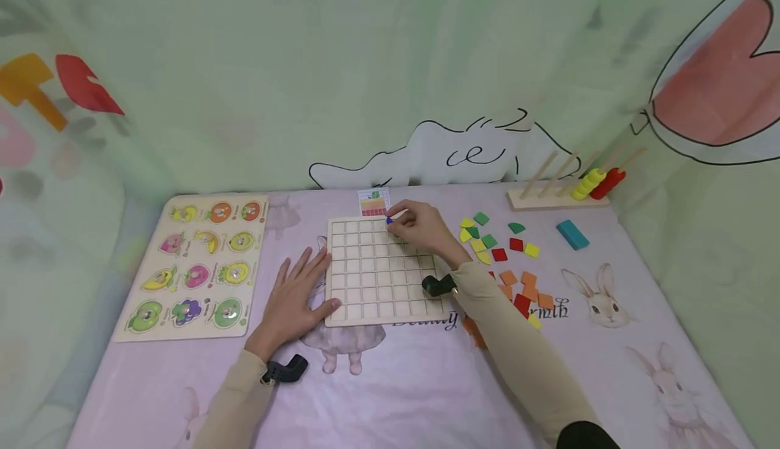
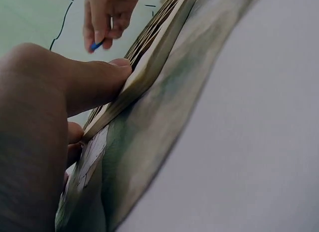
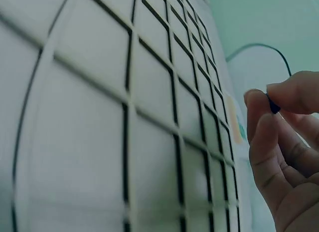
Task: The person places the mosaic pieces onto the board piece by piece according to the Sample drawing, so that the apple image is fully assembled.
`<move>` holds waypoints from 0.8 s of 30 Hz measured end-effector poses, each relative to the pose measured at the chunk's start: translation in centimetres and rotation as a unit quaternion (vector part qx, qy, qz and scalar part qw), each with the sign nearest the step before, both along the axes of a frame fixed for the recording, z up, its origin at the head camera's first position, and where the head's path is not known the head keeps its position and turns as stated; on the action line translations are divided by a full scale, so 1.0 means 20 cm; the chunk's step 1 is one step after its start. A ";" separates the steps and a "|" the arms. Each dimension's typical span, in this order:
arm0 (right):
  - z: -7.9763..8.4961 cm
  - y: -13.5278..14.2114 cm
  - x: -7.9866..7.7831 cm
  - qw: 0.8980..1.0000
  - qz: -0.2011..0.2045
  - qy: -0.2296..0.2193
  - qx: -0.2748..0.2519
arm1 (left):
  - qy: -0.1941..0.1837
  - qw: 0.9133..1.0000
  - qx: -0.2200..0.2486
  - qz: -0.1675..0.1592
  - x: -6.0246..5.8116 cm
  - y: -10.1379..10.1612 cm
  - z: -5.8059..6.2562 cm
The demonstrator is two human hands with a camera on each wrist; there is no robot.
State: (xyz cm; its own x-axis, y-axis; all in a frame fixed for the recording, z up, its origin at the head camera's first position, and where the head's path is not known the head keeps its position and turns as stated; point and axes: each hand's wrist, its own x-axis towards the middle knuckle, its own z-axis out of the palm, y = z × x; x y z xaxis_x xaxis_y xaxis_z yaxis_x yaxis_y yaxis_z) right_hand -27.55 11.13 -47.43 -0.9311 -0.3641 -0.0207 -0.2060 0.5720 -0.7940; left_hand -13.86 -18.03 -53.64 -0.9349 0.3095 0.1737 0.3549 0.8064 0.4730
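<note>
A wooden grid board [image 1: 372, 273] with square cells lies flat on the table. My right hand [image 1: 420, 227] is over its far edge and pinches a small blue piece [image 1: 389, 220] between thumb and fingertips. That blue piece [image 3: 273, 105] is mostly covered by the fingers in the right wrist view. My left hand [image 1: 296, 300] lies spread at the board's left side, fingers straight, the thumb [image 2: 107, 80] resting on the board's near left corner. Just behind the board stands a small printed card [image 1: 374, 202] with coloured rows.
Loose green, yellow, red and orange pieces [image 1: 529, 280] are scattered right of the board, partly under the right arm. A peg stand [image 1: 557, 200] with yellow and red beads is at the back right, near a blue block [image 1: 573, 234]. A fruit puzzle board [image 1: 193, 266] lies left.
</note>
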 end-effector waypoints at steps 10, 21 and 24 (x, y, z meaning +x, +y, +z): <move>-0.07 -0.20 -0.01 0.996 0.064 0.019 0.061 | 0.038 0.998 0.047 0.022 0.01 0.00 -0.01; -0.04 -0.25 0.00 0.988 0.081 0.033 0.127 | 0.027 0.998 0.051 0.039 0.01 0.00 0.00; -0.02 -0.26 0.00 0.985 0.090 0.049 0.142 | 0.025 0.998 0.051 0.038 0.01 0.00 0.00</move>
State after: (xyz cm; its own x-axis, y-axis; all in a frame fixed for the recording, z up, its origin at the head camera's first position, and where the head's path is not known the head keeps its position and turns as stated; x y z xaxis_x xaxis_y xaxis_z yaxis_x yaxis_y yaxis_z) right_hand -27.52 6.00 -47.76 -0.8547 -0.5159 -0.0584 -0.3919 0.7148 -0.5792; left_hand -13.64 -18.00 -53.68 -0.9445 0.2158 0.2478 0.3193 0.7804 0.5376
